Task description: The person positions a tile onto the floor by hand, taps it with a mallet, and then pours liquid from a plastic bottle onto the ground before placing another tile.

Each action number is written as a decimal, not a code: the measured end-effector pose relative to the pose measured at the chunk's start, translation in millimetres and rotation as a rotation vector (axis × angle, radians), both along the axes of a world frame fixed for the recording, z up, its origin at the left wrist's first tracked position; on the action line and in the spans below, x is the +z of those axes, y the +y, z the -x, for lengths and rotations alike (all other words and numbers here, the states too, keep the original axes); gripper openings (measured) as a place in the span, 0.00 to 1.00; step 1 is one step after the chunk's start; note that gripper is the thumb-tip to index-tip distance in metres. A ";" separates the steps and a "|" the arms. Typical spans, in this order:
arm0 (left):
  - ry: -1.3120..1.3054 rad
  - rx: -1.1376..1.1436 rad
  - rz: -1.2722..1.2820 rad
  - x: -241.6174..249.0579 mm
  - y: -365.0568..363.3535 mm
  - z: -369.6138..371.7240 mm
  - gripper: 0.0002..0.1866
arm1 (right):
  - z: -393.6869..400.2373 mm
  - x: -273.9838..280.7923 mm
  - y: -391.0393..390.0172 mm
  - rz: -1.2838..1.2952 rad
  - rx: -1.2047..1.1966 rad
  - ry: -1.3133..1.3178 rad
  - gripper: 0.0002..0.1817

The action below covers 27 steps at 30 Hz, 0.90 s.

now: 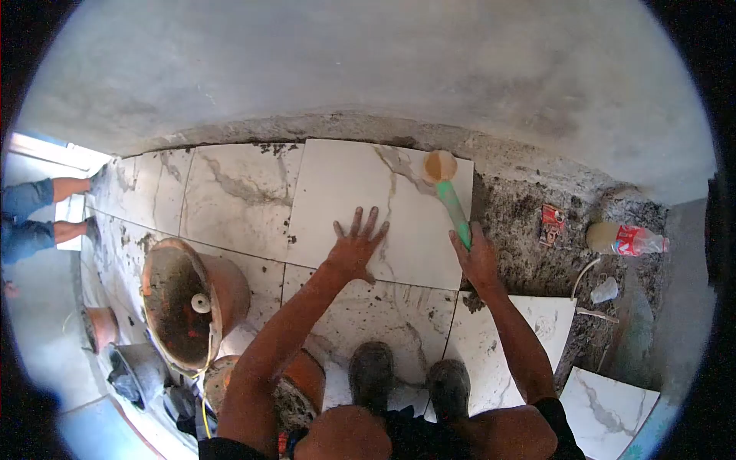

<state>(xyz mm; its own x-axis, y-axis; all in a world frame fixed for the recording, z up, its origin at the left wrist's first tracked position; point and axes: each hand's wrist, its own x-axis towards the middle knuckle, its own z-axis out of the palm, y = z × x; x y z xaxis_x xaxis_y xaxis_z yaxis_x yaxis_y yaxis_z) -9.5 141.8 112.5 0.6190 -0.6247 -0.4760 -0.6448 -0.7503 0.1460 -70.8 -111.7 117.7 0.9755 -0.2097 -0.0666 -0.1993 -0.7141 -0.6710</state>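
My left hand lies with fingers spread on the lower part of a large white marble-look floor tile. At the tile's right edge, my right hand is wrapped round the green handle of a mallet. The mallet's round tan head is over the tile's upper right part, close to the wall. This tile borders a veined, dirt-specked tile on its left and another tile below it.
Rough bare ground runs right of the tile, with a red packet, a bottle and a plastic cup. A loose tile lies lower right. Buckets stand left. Another person's legs show far left.
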 end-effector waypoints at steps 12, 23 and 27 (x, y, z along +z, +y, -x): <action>-0.026 -0.011 0.038 -5.2 2.5 0.3 0.68 | -59.6 -5.1 48.0 0.142 0.210 -0.192 0.25; -0.082 -0.006 0.072 -7.0 5.0 3.5 0.68 | -80.4 -24.4 65.6 0.129 0.285 0.005 0.24; -0.092 -0.008 0.064 -9.1 3.2 2.0 0.68 | -85.9 -10.9 71.2 0.178 0.399 0.030 0.22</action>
<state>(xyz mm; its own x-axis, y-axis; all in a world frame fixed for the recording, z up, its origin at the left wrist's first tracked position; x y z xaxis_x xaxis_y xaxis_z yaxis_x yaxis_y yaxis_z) -11.6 145.0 103.4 0.6531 -0.6571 -0.3763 -0.6637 -0.7360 0.1334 15.1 -40.5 106.8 0.9807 0.1720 -0.0934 0.0975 -0.8430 -0.5290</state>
